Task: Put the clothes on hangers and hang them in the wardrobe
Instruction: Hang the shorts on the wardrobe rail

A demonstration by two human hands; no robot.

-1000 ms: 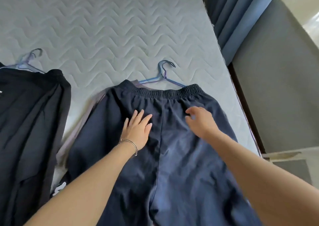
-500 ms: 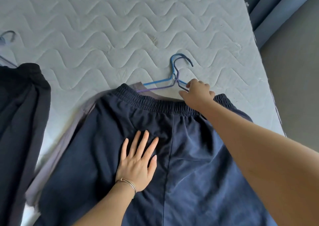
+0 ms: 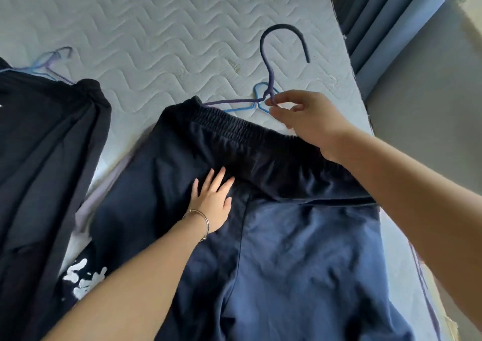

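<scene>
Pinching the neck of the dark hanger [image 3: 270, 80] with the right hand [image 3: 307, 121], just past the waistband. Pressing the navy trousers [image 3: 300, 249] flat on the mattress [image 3: 156, 27] with the left hand [image 3: 212, 202], fingers spread.

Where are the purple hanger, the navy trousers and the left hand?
purple hanger [image 3: 271, 78]: head view, stem below hook.
navy trousers [image 3: 234, 125]: head view, elastic waistband.
left hand [image 3: 214, 201]: head view, back of hand.

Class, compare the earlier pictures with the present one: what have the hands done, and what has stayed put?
The right hand left the navy trousers, reached beyond the waistband and now pinches the neck of the dark hanger, raising its hook off the mattress. The left hand stays flat on the trousers; the black garment remains at left.
</scene>
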